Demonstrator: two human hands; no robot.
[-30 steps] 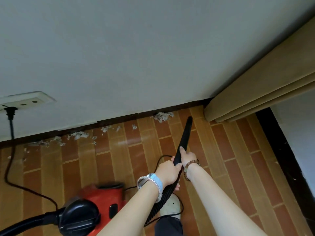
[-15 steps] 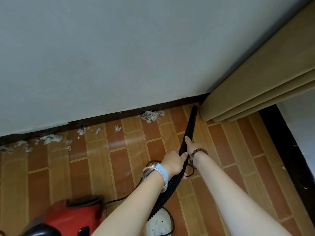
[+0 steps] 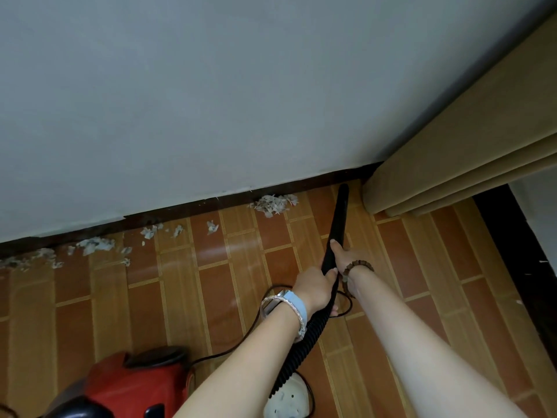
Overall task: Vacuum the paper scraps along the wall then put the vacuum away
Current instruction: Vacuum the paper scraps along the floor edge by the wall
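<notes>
Left hand (image 3: 315,288) and right hand (image 3: 346,255) both clasp the black crevice nozzle (image 3: 339,218); paper scraps (image 3: 274,203) lie left of its tip.
I read the nozzle's long axis as running from my hands toward the wall (image 3: 211,101), with the tip low near the skirting (image 3: 187,206), beside the curtain (image 3: 452,161). My right hand sits farther forward, and the left is back where the ribbed hose (image 3: 304,348) joins. Scraps trail leftward along the skirting, so my next sweep should swing left.

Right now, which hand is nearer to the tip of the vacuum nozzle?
Right. The right hand grips the nozzle at its rear part; the left hand grips behind it, where the hose begins.
</notes>
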